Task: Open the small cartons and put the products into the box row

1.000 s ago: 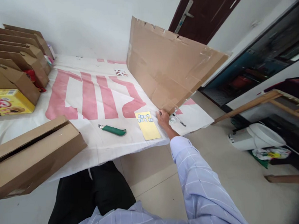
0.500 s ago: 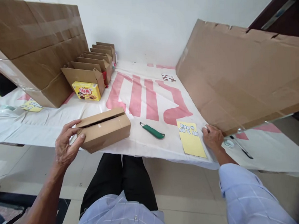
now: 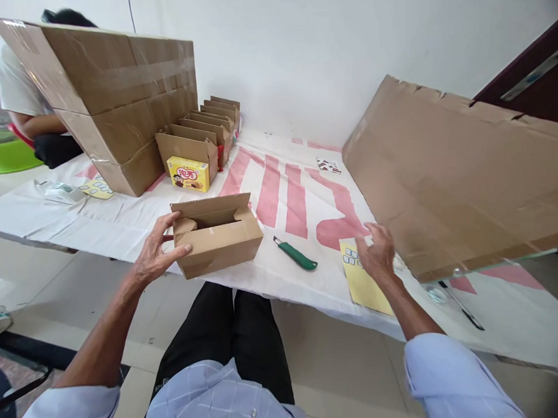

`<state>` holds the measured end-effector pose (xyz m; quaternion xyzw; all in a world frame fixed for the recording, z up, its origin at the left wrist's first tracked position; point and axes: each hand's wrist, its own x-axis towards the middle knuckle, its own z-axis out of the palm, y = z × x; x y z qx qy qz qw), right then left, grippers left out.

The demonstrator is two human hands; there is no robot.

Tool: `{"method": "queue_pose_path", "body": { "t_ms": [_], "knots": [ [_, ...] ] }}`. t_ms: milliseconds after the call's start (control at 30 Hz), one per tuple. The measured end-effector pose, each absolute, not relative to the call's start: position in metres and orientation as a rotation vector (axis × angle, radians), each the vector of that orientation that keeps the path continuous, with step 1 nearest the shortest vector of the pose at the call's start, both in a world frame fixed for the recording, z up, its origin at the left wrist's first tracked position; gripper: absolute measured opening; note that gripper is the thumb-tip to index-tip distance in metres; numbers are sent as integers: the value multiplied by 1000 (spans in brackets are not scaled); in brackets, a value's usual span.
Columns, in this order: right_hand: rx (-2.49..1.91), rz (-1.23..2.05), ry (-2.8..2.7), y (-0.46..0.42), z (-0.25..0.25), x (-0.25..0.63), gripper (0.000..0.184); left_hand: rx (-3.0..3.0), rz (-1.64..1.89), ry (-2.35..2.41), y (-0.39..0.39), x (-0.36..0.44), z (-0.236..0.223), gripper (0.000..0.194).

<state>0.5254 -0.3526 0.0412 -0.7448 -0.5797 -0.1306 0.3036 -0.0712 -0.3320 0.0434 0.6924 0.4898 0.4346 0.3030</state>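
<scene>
My left hand (image 3: 157, 256) grips the left end of a small brown cardboard box (image 3: 219, 234) lying at the near table edge, its top flap standing open. My right hand (image 3: 377, 254) hovers over the top of a yellow sticker sheet (image 3: 363, 279), fingers curled loosely; whether it holds anything I cannot make out. A green-handled utility knife (image 3: 296, 253) lies between the box and the sheet.
A large flat cardboard sheet (image 3: 464, 168) leans over the table's right side. A big taped carton (image 3: 114, 99) stands at the left beside a row of open small boxes (image 3: 204, 128) and a yellow snack box (image 3: 188, 173). Another person (image 3: 24, 91) sits behind the carton. A pen (image 3: 462, 305) lies far right.
The small box's flap has come open and my left hand holds it nearer. My right hand lifted off the table beside the sheet and moved over it.
</scene>
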Motion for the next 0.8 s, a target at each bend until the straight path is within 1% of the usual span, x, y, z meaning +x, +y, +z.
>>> {"method": "queue_pose_path", "body": {
  "t_ms": [100,167,233,300,367,433,500,633,800],
  "knots": [
    [-1566,-191,-1891,-333,71,427,41,1837,1079,1292,-328,-74,45,101],
    [-1290,-92,-2099,-327,86,363,38,1846,1057,1271,-327,-75,46,106],
    [-1086,-28,-2283,-323,96,312,42,1843,1043,1237,-326,-78,47,108],
    [-986,9,-2414,-319,99,279,49,1812,1034,1196,-325,-80,48,106],
    [-969,30,-2499,-315,98,262,52,1769,1036,1168,-324,-82,48,100],
    [-988,47,-2528,-312,97,258,50,1738,1047,1166,-324,-83,49,94],
    [-998,56,-2518,-312,96,259,50,1730,1064,1177,-323,-83,49,93],
    [-1026,59,-2503,-315,99,262,58,1723,1081,1173,-320,-80,49,90],
    [-1034,71,-2442,-317,101,262,49,1721,1096,1193,-319,-78,48,86]
  ]
}}
